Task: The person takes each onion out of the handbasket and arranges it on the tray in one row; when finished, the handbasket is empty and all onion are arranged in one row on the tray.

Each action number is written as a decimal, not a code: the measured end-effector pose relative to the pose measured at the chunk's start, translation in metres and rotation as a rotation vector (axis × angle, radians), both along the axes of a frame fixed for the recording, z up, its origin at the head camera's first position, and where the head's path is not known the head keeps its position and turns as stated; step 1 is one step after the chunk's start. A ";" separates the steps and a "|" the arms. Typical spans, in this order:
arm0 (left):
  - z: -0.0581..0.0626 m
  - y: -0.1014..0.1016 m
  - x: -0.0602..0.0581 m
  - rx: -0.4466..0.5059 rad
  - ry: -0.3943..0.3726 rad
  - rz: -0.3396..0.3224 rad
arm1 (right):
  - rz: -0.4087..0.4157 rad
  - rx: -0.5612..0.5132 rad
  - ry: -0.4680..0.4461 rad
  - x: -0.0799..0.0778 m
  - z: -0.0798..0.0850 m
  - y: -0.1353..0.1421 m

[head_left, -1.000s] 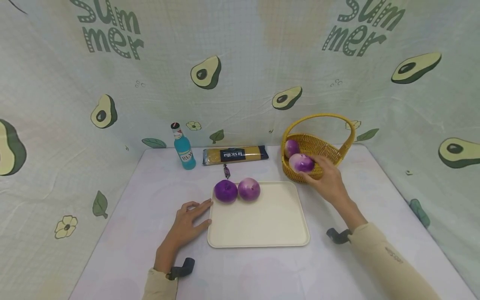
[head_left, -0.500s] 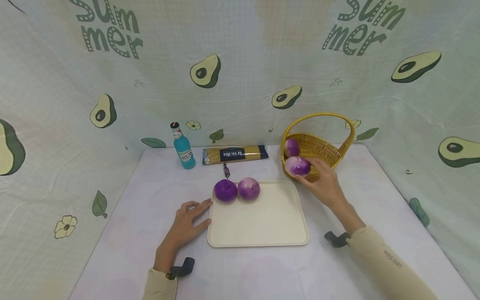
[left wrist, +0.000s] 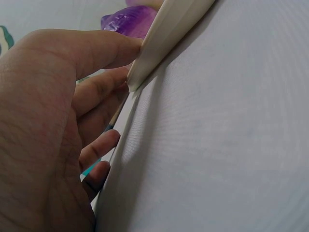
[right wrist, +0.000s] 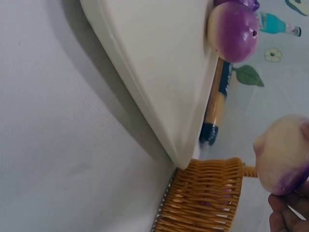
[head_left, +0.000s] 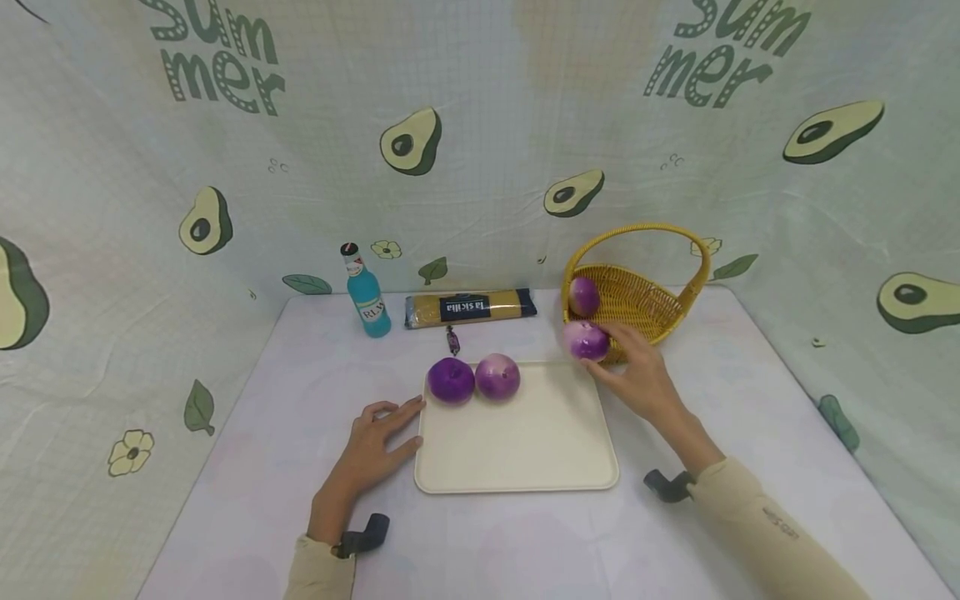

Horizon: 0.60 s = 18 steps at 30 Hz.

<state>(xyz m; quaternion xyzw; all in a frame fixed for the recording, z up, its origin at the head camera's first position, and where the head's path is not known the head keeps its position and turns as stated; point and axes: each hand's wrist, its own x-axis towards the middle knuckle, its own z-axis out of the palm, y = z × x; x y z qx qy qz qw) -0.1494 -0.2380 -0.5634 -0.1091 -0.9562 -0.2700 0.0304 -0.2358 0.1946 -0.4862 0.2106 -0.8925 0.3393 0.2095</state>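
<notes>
My right hand [head_left: 637,375] holds a purple-and-white round vegetable [head_left: 586,340] between thumb and fingers, over the basket's front and the tray's back right corner. Its pale side with a small nub faces the right wrist view, where the vegetable [right wrist: 282,154] is partly cut off. With relaxed fingers, my left hand [head_left: 375,446] touches the left edge of the cream tray [head_left: 525,450]; thumb and fingertips lie at the rim in the left wrist view. At the tray's back left sit a dark purple round vegetable [head_left: 451,381] and a lighter purple one [head_left: 497,377], side by side.
Back right stands a wicker basket [head_left: 637,300] with a tall handle, another purple vegetable [head_left: 583,297] inside. Behind the tray lie a pasta packet [head_left: 472,307] and a small wrapped candy [head_left: 453,341]. A blue bottle [head_left: 369,304] stands back left.
My right hand has carried the purple-and-white vegetable from inside the basket leftward and toward me, to the basket's front. The left hand has stayed at the tray's edge.
</notes>
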 end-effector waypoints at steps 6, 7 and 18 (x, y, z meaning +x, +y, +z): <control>0.002 0.000 0.000 0.004 0.010 -0.002 | 0.011 0.003 -0.003 0.002 -0.001 -0.003; 0.003 0.000 0.000 0.003 0.012 -0.003 | 0.013 0.006 -0.005 0.002 -0.001 -0.003; -0.001 -0.001 -0.001 0.006 0.031 -0.004 | 0.026 0.025 -0.019 0.004 -0.003 -0.010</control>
